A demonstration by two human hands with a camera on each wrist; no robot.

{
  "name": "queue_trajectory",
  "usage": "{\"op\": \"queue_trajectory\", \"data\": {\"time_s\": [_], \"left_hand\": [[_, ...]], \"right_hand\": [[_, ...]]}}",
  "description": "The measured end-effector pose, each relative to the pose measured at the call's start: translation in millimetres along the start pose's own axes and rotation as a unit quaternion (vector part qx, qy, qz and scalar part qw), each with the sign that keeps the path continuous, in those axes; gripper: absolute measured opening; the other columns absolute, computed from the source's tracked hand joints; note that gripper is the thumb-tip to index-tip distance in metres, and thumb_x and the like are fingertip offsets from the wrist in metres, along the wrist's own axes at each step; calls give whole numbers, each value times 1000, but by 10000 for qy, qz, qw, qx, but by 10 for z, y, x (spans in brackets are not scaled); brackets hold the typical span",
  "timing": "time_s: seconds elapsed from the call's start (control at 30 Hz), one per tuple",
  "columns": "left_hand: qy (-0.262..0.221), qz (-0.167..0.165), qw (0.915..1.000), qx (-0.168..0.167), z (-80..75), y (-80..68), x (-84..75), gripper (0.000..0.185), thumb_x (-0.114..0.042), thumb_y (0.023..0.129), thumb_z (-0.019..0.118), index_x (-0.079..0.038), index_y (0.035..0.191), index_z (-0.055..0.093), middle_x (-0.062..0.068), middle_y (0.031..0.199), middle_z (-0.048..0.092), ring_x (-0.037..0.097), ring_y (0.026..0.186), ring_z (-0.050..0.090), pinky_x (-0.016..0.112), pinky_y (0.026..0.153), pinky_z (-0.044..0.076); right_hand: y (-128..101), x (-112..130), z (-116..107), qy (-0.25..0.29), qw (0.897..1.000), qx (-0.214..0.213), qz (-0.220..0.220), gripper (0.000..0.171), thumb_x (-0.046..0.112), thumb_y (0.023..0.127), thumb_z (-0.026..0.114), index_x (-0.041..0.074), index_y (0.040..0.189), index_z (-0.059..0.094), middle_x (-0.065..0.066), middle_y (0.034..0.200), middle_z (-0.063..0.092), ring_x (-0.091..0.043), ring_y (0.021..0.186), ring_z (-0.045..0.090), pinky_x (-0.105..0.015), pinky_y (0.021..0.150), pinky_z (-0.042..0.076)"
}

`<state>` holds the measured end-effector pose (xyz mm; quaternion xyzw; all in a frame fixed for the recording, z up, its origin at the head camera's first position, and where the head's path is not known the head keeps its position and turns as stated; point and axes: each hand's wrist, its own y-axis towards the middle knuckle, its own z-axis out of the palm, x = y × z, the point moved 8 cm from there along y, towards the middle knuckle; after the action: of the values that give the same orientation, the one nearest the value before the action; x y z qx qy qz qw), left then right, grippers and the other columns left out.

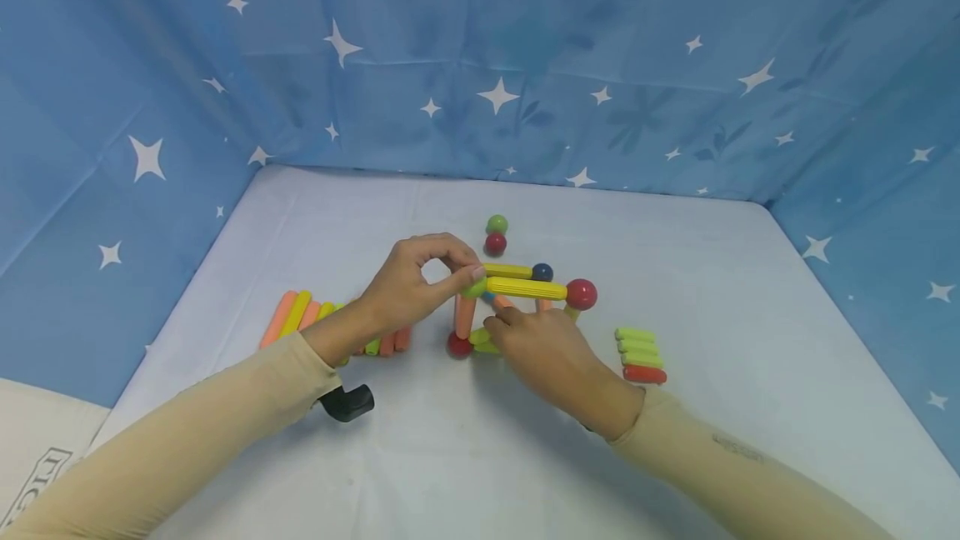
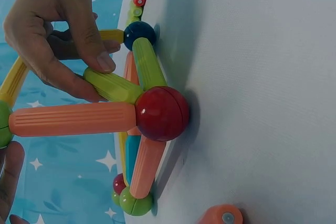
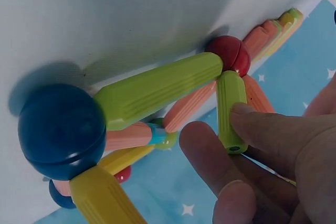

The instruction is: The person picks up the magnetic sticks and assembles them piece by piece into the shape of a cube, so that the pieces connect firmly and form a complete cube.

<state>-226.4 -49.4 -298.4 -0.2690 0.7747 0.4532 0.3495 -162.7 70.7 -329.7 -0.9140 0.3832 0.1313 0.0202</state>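
From the head camera, a small frame of rods and balls stands near the middle of the pale surface, inside blue star-printed fabric walls. The left hand is raised over the frame's left upper corner, its thumb and forefinger curled into a ring and pinching the green ball at the end of the yellow rod. That rod runs level to a red ball on the right. The right hand lies low in front of the frame, fingers reaching in at its base. A loose green ball and a dark red ball sit just behind the frame, touching one another. A row of orange and yellow rods lies to the left, partly behind the left wrist, and a short stack of green rods over a red one lies to the right.

From the left wrist camera, the right hand's fingers pinch a short green rod that meets a large red ball resting on the surface. An orange rod runs from that ball, and another green rod joins it to a dark blue ball.

From the right wrist camera, the right hand's fingertips close on the green rod below the red ball. A long green rod links it to the dark blue ball.
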Motion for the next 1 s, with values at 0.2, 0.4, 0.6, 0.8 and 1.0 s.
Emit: {"op": "queue_trajectory", "data": {"time_s": [0.2, 0.4, 0.6, 0.8, 1.0], "left_hand": [[55, 80, 9999, -36, -8, 8, -23, 4, -14, 94, 74, -14, 90, 74, -8, 91, 69, 14, 85, 63, 39, 83, 51], [52, 76, 10000, 21, -7, 8, -19, 6, -12, 93, 74, -16, 89, 74, -7, 94, 70, 14, 88, 63, 39, 85, 51], [109, -138, 9997, 146, -20, 10, 10, 6, -18, 94, 75, -18, 88, 74, -8, 99, 70, 13, 92, 63, 39, 88, 50], [75, -239, 9992, 309, -23, 31, -14, 9, -18, 95, 73, -18, 86, 73, -7, 102, 68, 13, 96, 62, 41, 90, 49], [19, -330, 9987, 386, -16, 45, -18, 11, -17, 96, 72, -17, 85, 73, -5, 102, 68, 14, 97, 62, 40, 91, 48]], "right_hand": [[21, -7, 22, -106, 9999, -62, -19, 39, 22, 77, 91, 11, 110, 75, -6, 111, 73, -16, 51, 53, -25, 53, 50], [-35, 46, -45, -277, 9996, -11, 1, 40, 23, 78, 90, 8, 109, 71, -7, 108, 72, -14, 44, 44, -20, 44, 38], [-102, 297, -225, 51, 9944, -774, -721, 23, 31, 87, 80, 9, 92, 74, -2, 79, 68, -13, 54, 57, -20, 48, 43], [-23, 617, -2, 818, 9842, 157, -1566, 31, 34, 92, 76, 16, 117, 73, 4, 107, 71, -9, 94, 68, -23, 84, 53], [80, 795, 100, 668, 9808, 133, -1827, 58, 38, 94, 72, 13, 144, 56, -2, 143, 57, -20, 136, 49, -38, 114, 34]]}}
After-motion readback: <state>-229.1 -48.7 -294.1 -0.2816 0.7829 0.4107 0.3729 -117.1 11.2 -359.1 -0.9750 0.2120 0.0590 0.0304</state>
